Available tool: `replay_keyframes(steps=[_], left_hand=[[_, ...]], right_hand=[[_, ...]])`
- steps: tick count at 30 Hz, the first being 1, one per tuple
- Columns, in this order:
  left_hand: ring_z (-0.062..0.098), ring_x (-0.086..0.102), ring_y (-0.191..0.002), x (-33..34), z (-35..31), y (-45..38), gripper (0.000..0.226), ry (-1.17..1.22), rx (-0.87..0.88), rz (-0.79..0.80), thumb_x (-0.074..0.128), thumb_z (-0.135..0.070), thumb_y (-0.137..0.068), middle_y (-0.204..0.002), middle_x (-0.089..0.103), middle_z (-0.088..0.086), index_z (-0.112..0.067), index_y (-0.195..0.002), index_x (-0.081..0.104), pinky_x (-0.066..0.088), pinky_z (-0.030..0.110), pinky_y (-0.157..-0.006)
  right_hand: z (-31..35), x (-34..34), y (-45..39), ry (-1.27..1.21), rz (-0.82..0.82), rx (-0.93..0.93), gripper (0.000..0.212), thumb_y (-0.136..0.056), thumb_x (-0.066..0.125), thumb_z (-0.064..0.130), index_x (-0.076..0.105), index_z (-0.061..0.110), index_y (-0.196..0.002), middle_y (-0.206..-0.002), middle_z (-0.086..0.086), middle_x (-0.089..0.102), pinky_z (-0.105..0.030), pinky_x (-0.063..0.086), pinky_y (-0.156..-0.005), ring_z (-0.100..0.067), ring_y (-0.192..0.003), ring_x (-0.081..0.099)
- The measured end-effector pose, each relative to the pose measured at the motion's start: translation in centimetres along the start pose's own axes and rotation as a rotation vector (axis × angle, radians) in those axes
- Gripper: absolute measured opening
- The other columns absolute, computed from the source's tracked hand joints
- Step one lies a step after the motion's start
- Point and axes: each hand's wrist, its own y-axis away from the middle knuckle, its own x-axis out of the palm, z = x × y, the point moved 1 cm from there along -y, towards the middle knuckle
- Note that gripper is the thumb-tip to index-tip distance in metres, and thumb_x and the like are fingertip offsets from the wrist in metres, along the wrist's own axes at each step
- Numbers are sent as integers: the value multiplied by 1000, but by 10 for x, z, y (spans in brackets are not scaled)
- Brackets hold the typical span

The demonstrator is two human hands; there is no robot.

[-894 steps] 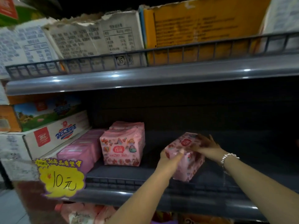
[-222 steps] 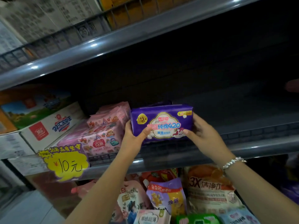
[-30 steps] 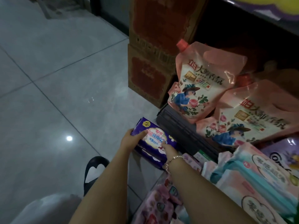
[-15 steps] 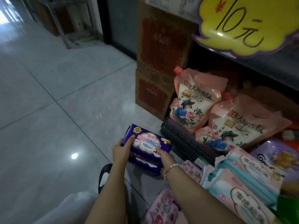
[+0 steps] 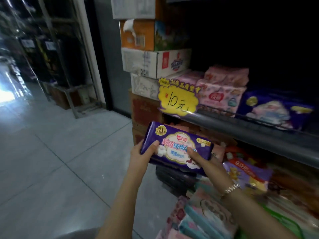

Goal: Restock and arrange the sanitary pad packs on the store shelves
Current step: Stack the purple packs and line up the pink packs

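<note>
Purple pad pack (image 5: pixel 177 149) is held at frame centre, long axis approx. horizontal, gripped by left hand (image 5: pixel 141 156) & right hand (image 5: pixel 202 161) at its ends; shelf (image 5: pixel 241 130) w/ matching packs lies upper right, nearer right hand.

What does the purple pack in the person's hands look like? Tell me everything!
The purple pack is a flat, shiny plastic-looking packet, long and rectangular. Its front has a white cloud-shaped label with pink and blue writing, a gold round badge reading 50 in one corner and a small yellow mark at the other end. It is held in the air, tilted, front facing up, below the shelf edge. The left hand grips its left end, and the right hand grips its lower right, thumb on the front.
</note>
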Motion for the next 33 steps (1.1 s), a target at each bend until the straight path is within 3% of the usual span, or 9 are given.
replay_keyframes(steps=[2,5,8,12,18,20,25,29,33], left_hand=[[19,70,-92,24,-19,17,36,37,-4,64,80,-43,-71,-105,72,5,-23,-98,67,57,26,-73],[20,69,-100,58,-33,34,91,51,-72,196,82,-64,-45,-115,69,2,-26,-124,57,55,41,-89],[18,64,-110,92,-43,45,110,49,-127,383,81,-75,-37,-126,63,-2,-33,-133,44,48,46,-100],[18,63,-110,126,-58,54,73,98,-174,584,58,-72,-68,-124,63,-2,-31,-127,51,54,34,-88],[22,66,-90,164,-51,41,19,89,-125,404,59,-34,-87,-110,61,4,-31,-105,52,56,37,-63],[25,67,-88,173,-50,34,26,198,-163,374,65,-26,-83,-108,64,7,-26,-106,54,57,43,-72],[25,71,-92,181,-55,23,47,410,-207,426,63,-23,-77,-106,73,8,-17,-123,56,60,42,-71],[32,65,-108,184,-54,22,51,424,-200,501,61,-22,-78,-119,67,14,-12,-128,55,57,45,-81],[31,65,-109,192,-55,22,54,463,-186,492,62,-18,-78,-119,67,14,-11,-130,53,59,45,-81]], right_hand=[[18,-29,22,14,-9,-76,41,-65,78,39,66,22,-100,-99,0,74,-13,52,-64,-3,-77,71],[32,-68,48,44,-88,-105,42,-64,78,37,68,18,-99,-90,5,75,-14,52,-60,-7,-77,72],[38,-111,67,1,-164,-101,46,-62,77,38,66,17,-102,-86,2,76,-26,55,-62,-16,-77,73],[35,-166,82,-147,-213,-45,48,-64,74,34,65,9,-105,-89,-11,75,-30,55,-55,-22,-71,73],[30,-199,91,-220,-146,-9,77,-44,88,47,68,3,-103,-84,-16,74,-32,58,-67,-23,-72,72],[24,-215,89,-298,-159,-55,87,-46,81,56,67,-5,-107,-69,-15,72,-23,58,-56,-13,-60,70],[54,-227,96,-645,-283,-105,44,-69,65,37,68,7,-100,-94,-11,75,-39,60,-58,-21,-76,73],[51,-245,93,-611,-461,-133,97,-34,91,49,61,13,-119,-114,-11,70,-53,54,-78,-25,-106,66],[49,-247,95,-608,-570,-164,94,-43,85,54,58,16,-124,-116,-8,70,-52,51,-91,-25,-112,63]])
